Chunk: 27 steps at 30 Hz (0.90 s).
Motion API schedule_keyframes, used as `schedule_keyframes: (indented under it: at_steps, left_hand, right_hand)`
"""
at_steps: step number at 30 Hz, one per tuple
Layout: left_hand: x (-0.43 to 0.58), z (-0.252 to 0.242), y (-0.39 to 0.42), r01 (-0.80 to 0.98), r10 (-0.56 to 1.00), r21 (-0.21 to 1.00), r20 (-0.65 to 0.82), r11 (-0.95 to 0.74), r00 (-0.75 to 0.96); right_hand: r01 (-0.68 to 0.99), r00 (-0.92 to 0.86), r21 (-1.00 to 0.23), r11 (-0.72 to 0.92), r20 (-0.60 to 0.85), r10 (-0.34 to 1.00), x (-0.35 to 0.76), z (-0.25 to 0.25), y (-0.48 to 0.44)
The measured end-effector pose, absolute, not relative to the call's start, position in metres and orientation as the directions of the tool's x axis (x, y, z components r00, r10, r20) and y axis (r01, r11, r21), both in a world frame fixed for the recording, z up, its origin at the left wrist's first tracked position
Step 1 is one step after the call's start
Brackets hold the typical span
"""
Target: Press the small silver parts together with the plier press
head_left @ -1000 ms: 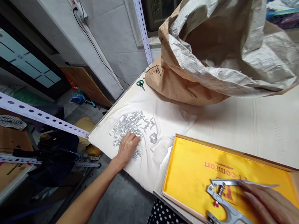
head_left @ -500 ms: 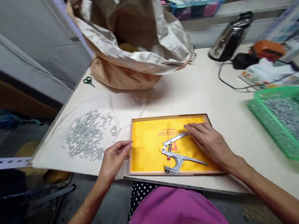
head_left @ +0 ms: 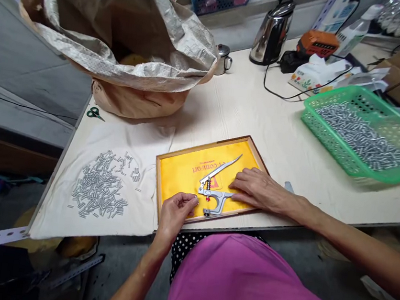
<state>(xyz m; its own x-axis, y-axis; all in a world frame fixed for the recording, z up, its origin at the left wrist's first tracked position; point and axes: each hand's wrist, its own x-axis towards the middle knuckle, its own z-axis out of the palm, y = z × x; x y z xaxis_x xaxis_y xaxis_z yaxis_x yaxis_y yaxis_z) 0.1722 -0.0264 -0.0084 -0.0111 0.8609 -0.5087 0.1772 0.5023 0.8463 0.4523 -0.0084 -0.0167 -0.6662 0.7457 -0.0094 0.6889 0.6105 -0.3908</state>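
A pair of silver snap pliers (head_left: 218, 201), with a spring and a red tip, lies in a shallow framed tray (head_left: 157, 179) lined with yellow printed cloth. My right hand (head_left: 258, 190) has its fingers curled over the end of the lower handle, while the upper handle stands raised. At the left of the pliers' jaw, my left hand (head_left: 176, 212) pinches a tiny shiny piece between thumb and fingertip, too small to make out. Left of the tray, a heap of small metal pins (head_left: 100, 187) is spread on a white cloth (head_left: 138, 215).
A big woven sack (head_left: 137, 97) stands at the back left, with green scissors (head_left: 95, 113) near it. On the right sits a green basket (head_left: 350, 164) of metal pieces. A kettle (head_left: 271, 33), metal mug (head_left: 223, 61), orange battery (head_left: 317, 43) and cord line the back.
My left hand has moved from the tray's left edge to the pliers' jaw. My right hand has shifted from the upper handle to the lower one. The view has turned right.
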Motion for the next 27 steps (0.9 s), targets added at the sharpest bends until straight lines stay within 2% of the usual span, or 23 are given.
schedule_keyframes:
  at_steps: [2, 5, 11, 14, 19, 27]
  left_hand:
    - [0.174, -0.010, -0.026, 0.194, 0.862, 0.847, -0.506, 0.495, 0.007]
    - [0.174, -0.010, -0.024, 0.219, 0.869, 0.848, -0.494, 0.483, -0.002]
    - [0.168, -0.009, -0.024, 0.251, 0.892, 0.857, -0.445, 0.450, -0.079]
    - [0.164, -0.011, -0.025, 0.250, 0.898, 0.863, -0.421, 0.439, -0.124]
    - [0.160, -0.014, -0.024, 0.260, 0.886, 0.847, -0.439, 0.464, -0.151]
    - [0.158, -0.011, -0.011, 0.266, 0.836, 0.795, -0.542, 0.545, -0.092]
  right_hand:
    - [0.682, -0.685, -0.409, 0.606, -0.068, 0.726, 0.451, -0.017, -0.012]
    - [0.671, -0.716, -0.366, 0.645, -0.090, 0.693, 0.445, -0.017, -0.012]
    - [0.596, -0.770, -0.139, 0.791, 0.179, 0.612, 0.422, -0.027, 0.009]
    - [0.587, -0.770, -0.085, 0.805, 0.249, 0.587, 0.409, -0.035, 0.021]
    - [0.557, -0.785, -0.061, 0.828, 0.286, 0.549, 0.399, -0.043, 0.030]
    - [0.576, -0.785, -0.085, 0.813, 0.222, 0.579, 0.398, -0.044, 0.031]
